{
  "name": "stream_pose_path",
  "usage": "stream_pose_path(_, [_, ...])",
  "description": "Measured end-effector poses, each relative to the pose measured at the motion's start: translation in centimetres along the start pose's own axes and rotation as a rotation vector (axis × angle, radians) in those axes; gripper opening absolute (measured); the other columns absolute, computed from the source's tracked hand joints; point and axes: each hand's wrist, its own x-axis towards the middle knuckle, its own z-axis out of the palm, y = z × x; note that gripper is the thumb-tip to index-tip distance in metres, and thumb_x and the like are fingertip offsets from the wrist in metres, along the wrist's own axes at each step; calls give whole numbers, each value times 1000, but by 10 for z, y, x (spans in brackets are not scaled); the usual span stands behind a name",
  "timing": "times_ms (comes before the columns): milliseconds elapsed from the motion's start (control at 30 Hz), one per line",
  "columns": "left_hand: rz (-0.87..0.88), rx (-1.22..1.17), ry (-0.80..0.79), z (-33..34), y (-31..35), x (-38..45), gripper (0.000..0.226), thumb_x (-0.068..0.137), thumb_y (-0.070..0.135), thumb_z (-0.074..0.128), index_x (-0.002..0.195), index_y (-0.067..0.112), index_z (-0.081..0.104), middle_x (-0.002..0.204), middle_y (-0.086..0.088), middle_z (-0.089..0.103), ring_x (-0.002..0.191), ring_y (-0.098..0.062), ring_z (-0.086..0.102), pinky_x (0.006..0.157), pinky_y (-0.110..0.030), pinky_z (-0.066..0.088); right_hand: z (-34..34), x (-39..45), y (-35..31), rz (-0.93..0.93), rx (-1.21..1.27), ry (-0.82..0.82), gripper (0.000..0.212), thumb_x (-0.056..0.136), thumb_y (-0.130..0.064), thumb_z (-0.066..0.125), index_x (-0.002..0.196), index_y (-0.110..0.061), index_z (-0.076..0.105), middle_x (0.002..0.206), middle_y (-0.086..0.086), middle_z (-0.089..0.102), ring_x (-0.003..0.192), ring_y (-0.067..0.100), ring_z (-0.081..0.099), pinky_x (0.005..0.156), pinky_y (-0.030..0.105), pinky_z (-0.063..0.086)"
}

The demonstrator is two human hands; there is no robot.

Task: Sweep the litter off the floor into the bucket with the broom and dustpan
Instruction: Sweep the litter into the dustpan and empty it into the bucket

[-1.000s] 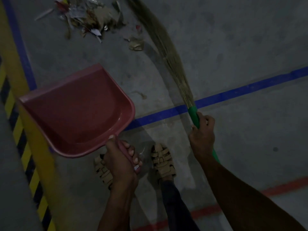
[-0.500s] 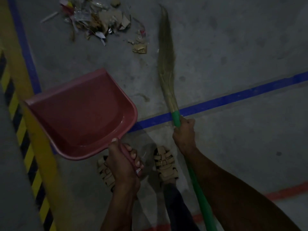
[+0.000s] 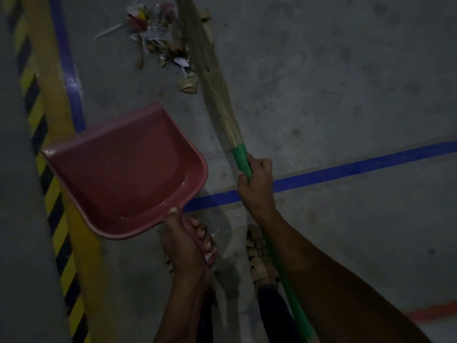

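Note:
My left hand (image 3: 188,246) grips the handle of a red dustpan (image 3: 128,169), held above the floor with its empty pan tilted up and its lip toward the upper left. My right hand (image 3: 256,186) is closed on the green handle of a straw broom (image 3: 210,78). The bristles reach up to the frame's top and lie against the right side of a litter pile (image 3: 158,38) of paper scraps and wrappers on the grey floor. A crumpled brown scrap (image 3: 188,84) lies just below the pile. No bucket is in view.
A yellow band with black hazard stripes (image 3: 49,194) and a blue line (image 3: 71,78) run down the left. Another blue line (image 3: 358,167) crosses the floor to the right, and a red line (image 3: 432,311) shows at lower right. My sandalled feet (image 3: 257,253) stand below the hands.
The broom has swung left, from clear of the litter to touching the pile's right side. The pile looks more bunched. The dustpan stays raised in my left hand.

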Motion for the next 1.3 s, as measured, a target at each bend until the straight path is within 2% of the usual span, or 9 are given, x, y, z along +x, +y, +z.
stream_pose_path(133, [-48,-26,-13,-19,25,12,46,99,49,43,67,15,45,48,-2,38,29,-15,31,37,-15,27,-6,-2,-6,-79,-77,58,52,87,3,61,138,1,48,112,14,42,87,1,38,73,10,34])
stream_pose_path(267, [-120,-6,-117,-42,66,29,45,98,52,43,69,16,46,48,-1,37,28,-13,30,36,-13,26,-15,10,-19,-74,-164,92,53,87,3,62,138,1,49,115,17,44,89,0,38,74,13,36])
stream_pose_path(367, [-161,125,-205,-65,105,45,46,97,54,45,71,17,48,50,-1,37,30,-13,28,40,-12,26,-18,17,-34,-39,-238,112,52,88,0,62,138,-1,49,118,19,44,90,1,38,76,24,41])
stream_pose_path(433, [-134,245,-262,-79,135,57,47,98,54,46,69,17,48,51,-3,36,32,-13,27,44,-13,24,-15,23,-47,-16,-257,137,51,89,-1,62,137,-1,49,118,20,44,89,2,39,76,25,40])
stream_pose_path(533, [-34,464,-322,-95,184,74,51,100,55,47,68,16,48,51,-3,37,35,-14,28,47,-19,21,-7,31,-74,-5,-288,155,51,88,-3,63,138,0,49,118,19,44,89,20,49,75,28,42])
stream_pose_path(700, [-51,703,-391,-91,235,114,56,99,60,48,66,15,48,52,-7,35,38,-15,28,47,-23,20,21,62,-102,22,-253,192,52,88,-2,62,138,-2,48,119,18,43,89,9,41,74,25,42])
stream_pose_path(800, [-60,810,-404,-67,241,153,56,100,56,49,67,11,48,50,-8,36,37,-17,29,48,-23,21,43,101,-103,36,-218,203,52,89,-2,61,139,-1,47,119,20,44,90,3,37,74,24,42])
stream_pose_path(1033, [-222,834,-335,-11,215,248,55,101,53,47,64,11,49,49,-7,40,34,-16,31,44,-18,25,89,194,-75,76,-288,210,54,88,-7,57,141,-10,44,122,14,42,89,24,54,64,30,50])
stream_pose_path(1300, [-274,818,-336,29,191,350,53,97,60,46,70,14,49,54,-6,38,35,-14,28,46,-17,22,118,268,-27,162,-385,258,55,87,-7,56,140,-10,44,124,13,41,96,28,54,69,40,54])
